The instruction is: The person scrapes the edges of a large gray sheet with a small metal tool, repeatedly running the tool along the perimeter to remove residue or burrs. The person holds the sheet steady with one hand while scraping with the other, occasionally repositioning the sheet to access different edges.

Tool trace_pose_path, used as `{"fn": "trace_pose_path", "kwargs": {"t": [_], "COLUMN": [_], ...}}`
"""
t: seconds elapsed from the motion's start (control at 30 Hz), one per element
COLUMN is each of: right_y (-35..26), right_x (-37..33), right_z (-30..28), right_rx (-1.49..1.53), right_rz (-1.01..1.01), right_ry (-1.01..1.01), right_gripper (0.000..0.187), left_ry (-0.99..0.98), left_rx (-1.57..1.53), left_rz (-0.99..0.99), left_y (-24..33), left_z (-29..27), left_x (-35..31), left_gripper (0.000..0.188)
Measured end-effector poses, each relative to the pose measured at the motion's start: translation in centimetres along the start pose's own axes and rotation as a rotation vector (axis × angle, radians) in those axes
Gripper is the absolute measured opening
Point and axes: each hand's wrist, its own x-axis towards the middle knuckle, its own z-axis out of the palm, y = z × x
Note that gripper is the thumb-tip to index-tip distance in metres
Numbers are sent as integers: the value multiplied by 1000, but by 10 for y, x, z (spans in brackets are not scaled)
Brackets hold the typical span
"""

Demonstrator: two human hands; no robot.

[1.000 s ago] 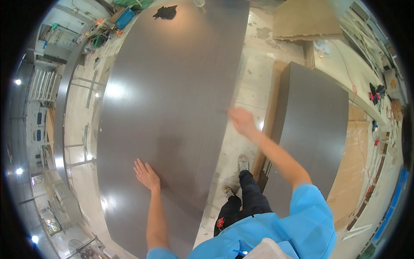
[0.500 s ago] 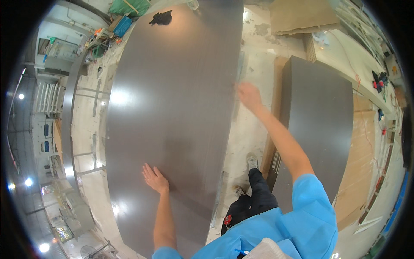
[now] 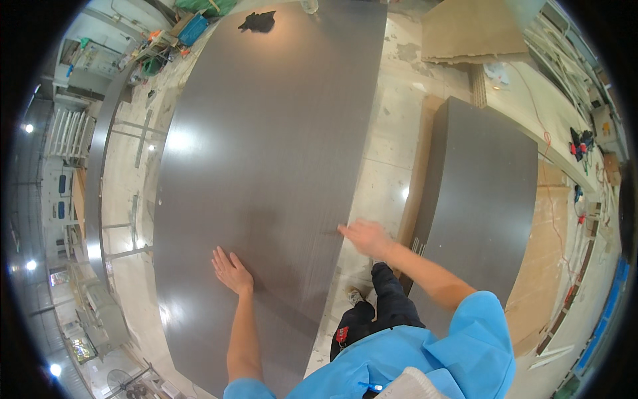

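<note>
A large dark grey panel [image 3: 266, 146] with a smooth, faintly shiny face stretches lengthwise in front of me. My left hand [image 3: 232, 270] lies on its near part, palm down, fingers stretched out. At the panel's right edge is my right hand [image 3: 367, 238], its fingers mostly curled and one finger or the thumb reaching onto the edge. Whatever it may hold is hidden. A crumpled black cloth or bag [image 3: 258, 22] lies at the panel's far end, with a clear cup-like object [image 3: 310, 6] to its right.
On my right stands a stack of dark grey panels [image 3: 485, 193], with brown board [image 3: 541, 253] beyond it. Torn cardboard [image 3: 465, 33] lies far right. A long narrow panel [image 3: 98, 173] rests on metal supports at left. My shoes stand on the stained floor [image 3: 385, 173] between panel and stack.
My right hand has come toward me along the panel's right edge, from further up to near the height of my left hand. The left hand stays flat on the panel.
</note>
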Motion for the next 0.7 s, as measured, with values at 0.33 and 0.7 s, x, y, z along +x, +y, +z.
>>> {"fn": "trace_pose_path", "kwargs": {"t": [0.33, 0.7], "right_y": [156, 46], "right_x": [115, 24], "right_z": [-34, -14], "right_rx": [-83, -1], "right_rz": [163, -64], "right_ry": [390, 55], "right_gripper": [32, 39], "left_ry": [22, 1], "left_rx": [0, 21], "left_rz": [37, 11], "left_y": [-7, -2], "left_z": [3, 1], "left_x": [3, 0], "left_gripper": [61, 62]}}
